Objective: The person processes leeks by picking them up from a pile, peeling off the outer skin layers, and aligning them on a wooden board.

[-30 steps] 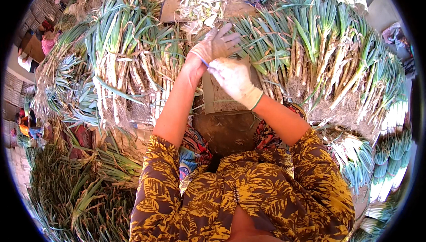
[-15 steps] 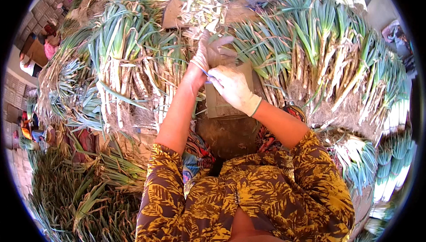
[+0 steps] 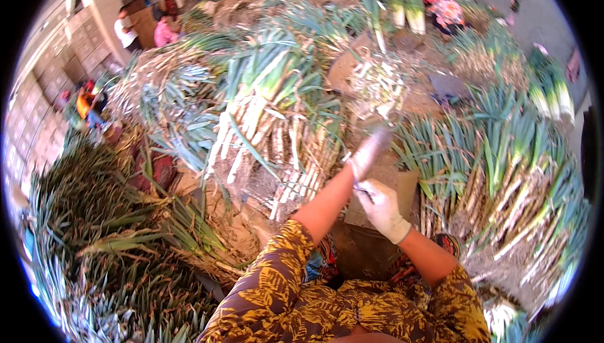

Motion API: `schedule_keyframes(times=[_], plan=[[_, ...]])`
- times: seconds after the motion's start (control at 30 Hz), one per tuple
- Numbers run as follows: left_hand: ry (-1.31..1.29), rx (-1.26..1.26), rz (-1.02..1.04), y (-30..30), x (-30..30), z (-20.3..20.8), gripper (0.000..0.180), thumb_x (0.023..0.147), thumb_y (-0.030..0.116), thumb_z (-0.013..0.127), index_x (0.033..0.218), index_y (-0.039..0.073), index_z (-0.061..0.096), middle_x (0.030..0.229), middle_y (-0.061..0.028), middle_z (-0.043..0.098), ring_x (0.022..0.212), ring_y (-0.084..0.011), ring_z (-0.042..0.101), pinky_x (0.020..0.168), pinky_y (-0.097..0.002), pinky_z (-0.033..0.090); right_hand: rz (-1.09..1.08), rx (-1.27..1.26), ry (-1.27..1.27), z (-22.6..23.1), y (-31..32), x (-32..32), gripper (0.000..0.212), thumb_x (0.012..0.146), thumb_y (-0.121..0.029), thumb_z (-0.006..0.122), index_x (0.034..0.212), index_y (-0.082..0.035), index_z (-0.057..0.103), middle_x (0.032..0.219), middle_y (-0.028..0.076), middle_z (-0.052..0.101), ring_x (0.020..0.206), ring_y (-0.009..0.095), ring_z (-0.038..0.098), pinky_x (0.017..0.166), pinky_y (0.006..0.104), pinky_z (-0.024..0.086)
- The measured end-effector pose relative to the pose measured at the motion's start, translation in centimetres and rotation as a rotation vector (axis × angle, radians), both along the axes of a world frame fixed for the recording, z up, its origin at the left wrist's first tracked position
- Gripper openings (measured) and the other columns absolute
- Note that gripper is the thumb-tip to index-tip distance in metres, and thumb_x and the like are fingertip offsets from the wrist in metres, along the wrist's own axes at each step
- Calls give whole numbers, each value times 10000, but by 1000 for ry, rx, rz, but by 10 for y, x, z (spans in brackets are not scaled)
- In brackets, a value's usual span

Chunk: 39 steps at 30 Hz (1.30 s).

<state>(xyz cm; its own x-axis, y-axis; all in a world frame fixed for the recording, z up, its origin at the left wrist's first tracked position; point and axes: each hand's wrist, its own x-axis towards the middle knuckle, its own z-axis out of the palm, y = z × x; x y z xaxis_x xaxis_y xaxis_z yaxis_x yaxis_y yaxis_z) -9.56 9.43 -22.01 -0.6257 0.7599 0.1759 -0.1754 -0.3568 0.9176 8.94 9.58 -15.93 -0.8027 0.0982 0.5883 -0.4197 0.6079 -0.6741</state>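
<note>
My left hand [image 3: 371, 149], in a pale glove, reaches out over the work spot; it is blurred, but its fingers look stretched out and hold nothing I can see. At its wrist, my right hand [image 3: 382, 209], also gloved, has its fingers closed on a thin blue-purple band [image 3: 358, 186] by the cuff. Below the hands is a piece of cardboard [image 3: 406, 193]. Left of my left forearm lies a pile of green onions [image 3: 270, 91] with leafy tops and rooty white stems. Another bundled pile of green onions [image 3: 503, 167] lies to the right.
Ahead, peeled scraps [image 3: 379, 82] lie heaped on a board. A dark mass of green leaves [image 3: 107, 242] fills the lower left. Trimmed green onion bundles [image 3: 553, 94] stand at far right. Other people sit at the back right [image 3: 447, 12], and more people are at the left [image 3: 165, 30].
The view has swung left and up, so the hands appear farther right and lower. My right hand stays at the left wrist; the left hand has become blurred.
</note>
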Motion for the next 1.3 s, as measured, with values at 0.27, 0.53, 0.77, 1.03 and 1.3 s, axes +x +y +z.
schedule_keyframes(times=[0.27, 0.53, 0.77, 1.03, 1.3], plan=[[1173, -1117, 63, 3, 29, 14, 508, 850, 430, 620, 1293, 186, 584, 1316, -155, 512, 1258, -335, 491, 1047, -499, 388, -322, 284, -144, -3, 30, -9, 281, 835, -237, 731, 1004, -30, 645, 1011, 137, 658, 866, 292, 666, 766, 366, 538], [1884, -1064, 237, 58, 48, -106, 310, 923, 332, 511, 1160, 199, 660, 1229, -57, 608, 1185, -257, 541, 1035, -604, 359, -247, 347, -100, -36, 79, 6, 243, 879, -160, 639, 1102, -67, 655, 1186, 155, 655, 1072, 342, 629, 931, 389, 511], [1697, -991, -150, 96, 62, -114, 254, 911, 293, 546, 1090, 151, 658, 1088, -77, 638, 1062, -230, 583, 889, -414, 449, 2, -253, -333, -38, 106, 40, 191, 903, -274, 635, 938, -142, 770, 925, 70, 692, 796, 240, 593, 696, 312, 506], [1361, -582, -600, 85, 132, -45, 334, 897, 291, 602, 1129, 57, 655, 1068, -146, 679, 1005, -286, 634, 864, -386, 483, -389, -239, -216, -58, 72, 127, 181, 887, -165, 640, 969, -11, 689, 744, 54, 652, 646, 160, 598, 612, 306, 497], [1167, -735, -506, 70, 88, -68, 378, 897, 305, 637, 1119, 1, 667, 1019, -163, 704, 946, -308, 658, 856, -371, 495, -839, -557, -53, -65, 87, 354, 233, 880, -200, 656, 1026, -23, 701, 950, 127, 704, 851, 226, 674, 803, 322, 528]])
